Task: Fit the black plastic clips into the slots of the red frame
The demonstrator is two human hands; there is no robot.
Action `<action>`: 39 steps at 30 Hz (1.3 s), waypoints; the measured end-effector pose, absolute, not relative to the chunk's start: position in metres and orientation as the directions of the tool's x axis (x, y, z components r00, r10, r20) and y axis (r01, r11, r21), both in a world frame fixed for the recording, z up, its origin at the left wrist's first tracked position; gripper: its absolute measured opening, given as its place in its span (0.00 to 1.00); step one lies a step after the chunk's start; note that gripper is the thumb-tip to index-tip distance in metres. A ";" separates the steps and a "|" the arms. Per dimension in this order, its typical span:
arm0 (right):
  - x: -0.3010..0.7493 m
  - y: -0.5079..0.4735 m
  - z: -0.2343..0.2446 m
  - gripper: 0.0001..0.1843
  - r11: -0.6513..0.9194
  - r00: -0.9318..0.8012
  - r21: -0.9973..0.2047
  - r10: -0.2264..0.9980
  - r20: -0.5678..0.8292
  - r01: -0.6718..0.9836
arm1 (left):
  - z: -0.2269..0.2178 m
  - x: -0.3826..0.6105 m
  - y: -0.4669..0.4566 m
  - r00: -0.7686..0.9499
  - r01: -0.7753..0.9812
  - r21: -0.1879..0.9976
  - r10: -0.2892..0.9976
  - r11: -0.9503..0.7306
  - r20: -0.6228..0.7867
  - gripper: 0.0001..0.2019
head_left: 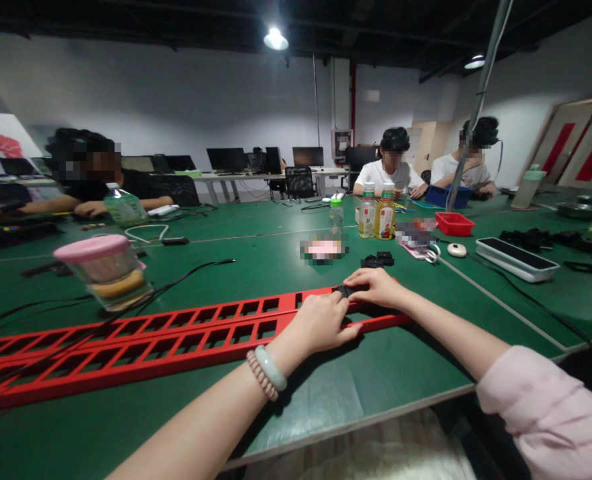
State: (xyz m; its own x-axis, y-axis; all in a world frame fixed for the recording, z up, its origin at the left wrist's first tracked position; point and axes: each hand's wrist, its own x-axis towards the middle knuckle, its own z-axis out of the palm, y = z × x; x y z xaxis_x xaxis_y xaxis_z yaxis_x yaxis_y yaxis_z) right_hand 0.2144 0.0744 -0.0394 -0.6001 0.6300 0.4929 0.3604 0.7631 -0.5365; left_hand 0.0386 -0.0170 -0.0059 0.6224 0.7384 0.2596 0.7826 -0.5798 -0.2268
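A long red slotted frame (171, 360) lies across the green table in front of me, with two rows of rectangular openings. At its right part, a small black plastic piece (345, 291) sits on the frame, partly covered by fingers. My right hand (376, 288) is closed, its fingertips pinching the black piece from the right. My left hand (321, 321) bends over the frame, its fingertips touching the black piece and its thumb along the near rail. Just beyond my right hand lie several loose black pieces (377, 259).
A pink-lidded jar (111, 273) and black cables (196, 270) are at left. Drink bottles (385, 212), a red tray (455, 224), a white mouse (457, 250) and a white-and-black device (517, 260) stand farther off. Several people sit around the table; its near edge (376, 421) is close.
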 end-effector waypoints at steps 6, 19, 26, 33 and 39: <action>0.215 0.075 -0.040 0.16 0.773 -0.614 -0.510 0.622 0.487 0.379 | -0.006 0.036 -0.017 0.618 0.786 -0.205 0.740 -0.583 0.264 0.21; 0.212 0.070 -0.038 0.16 0.817 -0.668 -0.389 0.574 0.474 0.426 | 0.004 0.017 -0.014 0.718 0.695 -0.151 0.667 -0.703 0.198 0.20; 0.211 0.064 -0.036 0.16 0.844 -0.699 -0.302 0.537 0.473 0.444 | 0.005 0.016 -0.014 0.707 0.703 -0.125 0.667 -0.700 0.236 0.19; 0.211 0.062 -0.033 0.16 0.846 -0.704 -0.293 0.533 0.469 0.445 | 0.002 0.014 -0.011 0.741 0.661 -0.092 0.629 -0.745 0.237 0.26; 0.210 0.060 -0.029 0.15 0.843 -0.710 -0.304 0.537 0.456 0.443 | -0.001 0.012 -0.009 0.735 0.665 -0.061 0.639 -0.744 0.226 0.26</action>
State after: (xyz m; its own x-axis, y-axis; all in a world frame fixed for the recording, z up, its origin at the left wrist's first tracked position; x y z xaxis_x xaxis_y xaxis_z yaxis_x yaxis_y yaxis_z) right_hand 0.2104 0.0603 -0.0293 -0.7098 0.5370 0.4558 0.4429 0.8434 -0.3041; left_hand 0.0124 -0.0093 -0.0008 0.7355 0.6389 0.2257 0.6652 -0.7442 -0.0613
